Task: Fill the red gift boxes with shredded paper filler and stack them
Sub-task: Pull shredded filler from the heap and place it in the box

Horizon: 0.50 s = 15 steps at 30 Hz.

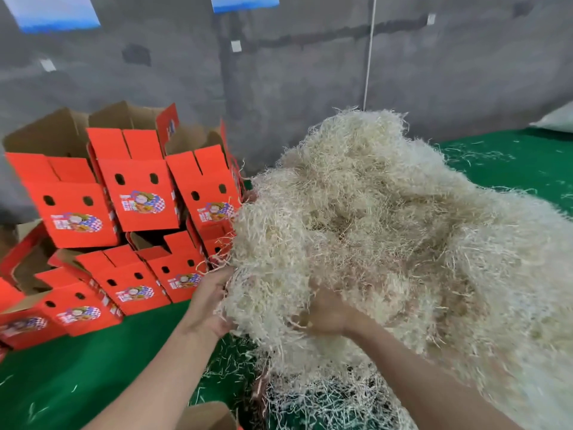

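Filler [387, 228] lies at 3 o'clock of the boxes [136, 193]. Left hand [209, 302] and right hand [328, 315] each grasp a clump, likely to tear off one box's portion.

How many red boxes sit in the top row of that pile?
3: the left box, the middle box, and the right box, whose edge touches the filler. More may be hidden behind them.
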Each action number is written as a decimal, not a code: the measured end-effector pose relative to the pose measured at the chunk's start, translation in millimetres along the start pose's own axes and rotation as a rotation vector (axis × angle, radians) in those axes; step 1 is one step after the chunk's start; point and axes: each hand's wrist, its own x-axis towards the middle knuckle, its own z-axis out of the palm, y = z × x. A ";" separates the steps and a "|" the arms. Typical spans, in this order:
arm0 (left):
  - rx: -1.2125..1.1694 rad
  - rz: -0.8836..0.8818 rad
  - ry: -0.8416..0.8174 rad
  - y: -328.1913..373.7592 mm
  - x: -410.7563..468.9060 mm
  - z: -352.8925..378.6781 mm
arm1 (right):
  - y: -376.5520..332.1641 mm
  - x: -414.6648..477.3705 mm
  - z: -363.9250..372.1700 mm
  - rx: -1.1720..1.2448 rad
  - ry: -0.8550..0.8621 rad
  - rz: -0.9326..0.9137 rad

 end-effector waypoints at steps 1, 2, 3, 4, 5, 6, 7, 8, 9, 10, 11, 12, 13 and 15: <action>-0.025 0.022 -0.030 3.6 -0.2 0.8 | 7.0 3.6 14.6 -0.029 0.073 0.014; -0.019 0.034 -0.029 4.2 0.6 1.3 | 15.9 4.7 24.4 -0.059 0.155 0.026; -0.014 0.027 -0.006 3.7 0.6 2.7 | 25.3 4.1 28.1 -0.100 0.230 0.043; 0.002 0.029 0.039 1.3 1.1 3.1 | 35.7 1.6 27.4 -0.146 0.287 0.071; 0.007 0.008 0.067 -3.1 4.0 1.2 | 47.5 -2.1 24.2 -0.179 0.328 0.108; -0.017 -0.031 0.064 -6.2 5.5 2.3 | 59.2 -6.6 19.1 -0.190 0.351 0.158; -0.078 -0.084 0.041 -8.8 7.2 3.9 | 69.8 -10.9 14.2 -0.185 0.359 0.210; -0.138 -0.123 0.032 -9.4 7.8 7.6 | 78.5 -15.5 8.7 -0.161 0.367 0.243; -0.179 -0.131 0.024 -8.8 9.2 10.8 | 86.7 -19.5 4.9 -0.128 0.372 0.260; -0.209 -0.121 0.024 -7.4 10.8 13.2 | 91.8 -22.5 1.1 -0.104 0.369 0.261; -0.215 -0.109 0.021 -6.0 14.8 15.6 | 93.5 -25.0 -3.4 -0.083 0.340 0.235; -0.229 -0.103 0.013 -3.4 17.2 16.8 | 92.4 -27.7 -10.0 -0.041 0.273 0.181; -0.249 -0.087 0.003 0.2 17.9 18.2 | 87.0 -31.9 -19.7 0.037 0.177 0.105; -0.293 -0.027 -0.020 5.3 17.3 19.0 | 63.1 -42.1 -42.1 0.260 0.028 -0.068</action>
